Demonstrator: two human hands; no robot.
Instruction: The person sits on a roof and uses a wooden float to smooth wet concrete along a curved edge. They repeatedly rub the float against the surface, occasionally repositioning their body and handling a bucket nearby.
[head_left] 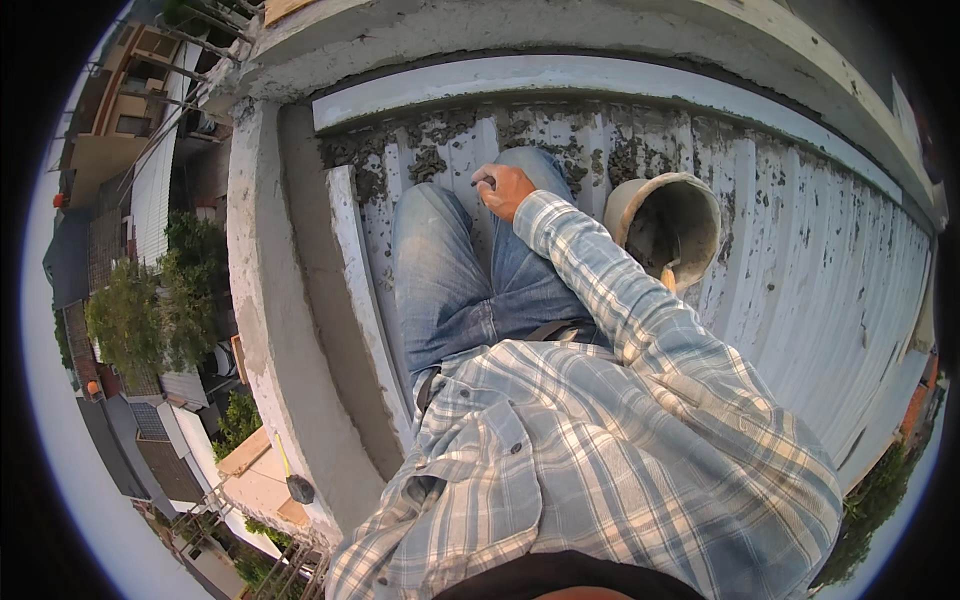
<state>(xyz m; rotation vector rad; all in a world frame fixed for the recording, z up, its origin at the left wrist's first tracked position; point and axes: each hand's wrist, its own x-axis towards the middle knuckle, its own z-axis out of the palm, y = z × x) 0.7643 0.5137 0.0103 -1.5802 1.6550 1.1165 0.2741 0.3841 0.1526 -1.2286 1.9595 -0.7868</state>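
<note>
While the person sits on a corrugated roof (800,250), right hand (503,188) fingers curl around a thin dark tool (483,182), bucket (668,225) just beyond them

My right hand (503,190) is closed around a thin dark tool handle (481,182), far ahead over my knees. Just right of it, the mortar-caked bucket (668,225) lies tipped on the corrugated roof, mouth facing me.

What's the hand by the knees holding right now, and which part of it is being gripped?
The right hand is closed around a thin dark handle end that pokes out of the fist; the rest of the tool is hidden, so its kind cannot be told. The left hand is not in view.
</note>
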